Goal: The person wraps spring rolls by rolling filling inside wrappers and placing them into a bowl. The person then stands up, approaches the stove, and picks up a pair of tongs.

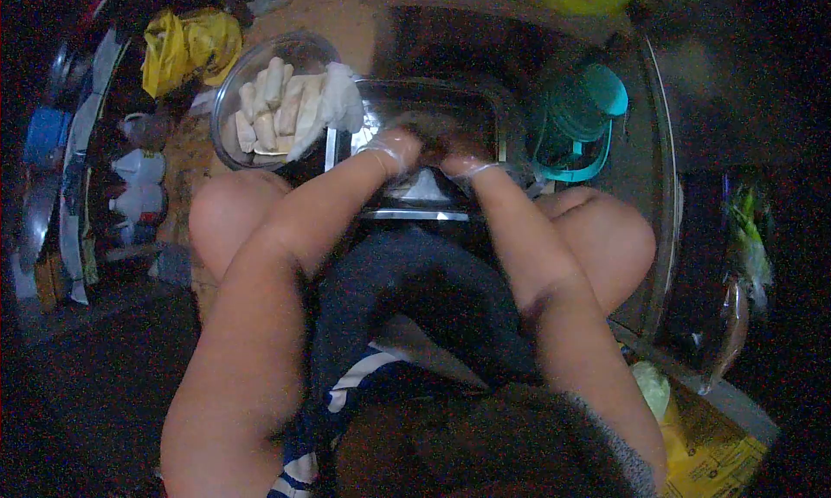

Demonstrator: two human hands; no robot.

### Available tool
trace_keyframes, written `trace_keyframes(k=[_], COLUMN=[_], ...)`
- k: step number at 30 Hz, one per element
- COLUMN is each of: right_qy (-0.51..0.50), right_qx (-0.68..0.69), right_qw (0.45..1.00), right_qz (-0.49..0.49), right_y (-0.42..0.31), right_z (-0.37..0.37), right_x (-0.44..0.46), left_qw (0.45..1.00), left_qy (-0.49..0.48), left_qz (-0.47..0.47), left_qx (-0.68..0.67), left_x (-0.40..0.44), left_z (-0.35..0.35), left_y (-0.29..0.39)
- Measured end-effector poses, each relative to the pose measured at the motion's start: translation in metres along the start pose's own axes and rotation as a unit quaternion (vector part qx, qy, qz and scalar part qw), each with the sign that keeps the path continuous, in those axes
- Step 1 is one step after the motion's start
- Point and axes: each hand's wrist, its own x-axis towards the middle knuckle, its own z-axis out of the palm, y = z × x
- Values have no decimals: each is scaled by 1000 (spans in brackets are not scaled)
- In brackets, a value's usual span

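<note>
My left hand (400,146) and my right hand (467,158) wear thin clear plastic gloves and meet over a rectangular metal tray (430,214). Shadow and blur hide the fingers of both, and I cannot make out anything between them. A pale, whitish patch (422,186) shows in the tray just below the hands. Left of the tray stands a round metal bowl (227,139) with several pale, finger-shaped rolls (275,108) in it. A crumpled white cloth or sheet (341,104) hangs over the bowl's right side, near my left hand.
A teal plastic pail (578,108) with a handle stands right of the tray. Yellow plastic bags lie at the upper left (192,48) and lower right (710,450). Green-leaved vegetables (749,229) lie far right. White containers (138,182) stand left. My bent knees flank the tray.
</note>
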Motion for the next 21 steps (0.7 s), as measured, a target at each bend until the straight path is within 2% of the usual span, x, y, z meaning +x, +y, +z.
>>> trace_keyframes(k=[7, 9, 11, 14, 17, 20, 21], right_qy=[-25, 1, 63, 51, 144, 64, 56], right_qx=[37, 35, 19, 53, 10, 109, 91], right_qw=[998, 999, 998, 997, 985, 989, 992], right_qz=[37, 23, -23, 7, -97, -80, -63], right_y=[-8, -1, 29, 17, 32, 9, 7], right_z=[-13, -3, 37, 22, 46, 15, 14], right_x=[0, 4, 18, 12, 16, 4, 2], left_qw=[998, 998, 999, 999, 1000, 998, 997], left_qy=[40, 37, 13, 8, 14, 38, 34], left_qz=[38, 36, 24, 25, 3, -14, -24], left_qx=[22, 20, 26, 19, -23, -53, -66], left_x=[-7, -9, -11, -2, -3, 9, 6], left_z=[-3, -6, -12, 1, -2, 15, 10], left_y=[4, 6, 9, 1, 2, -7, -4])
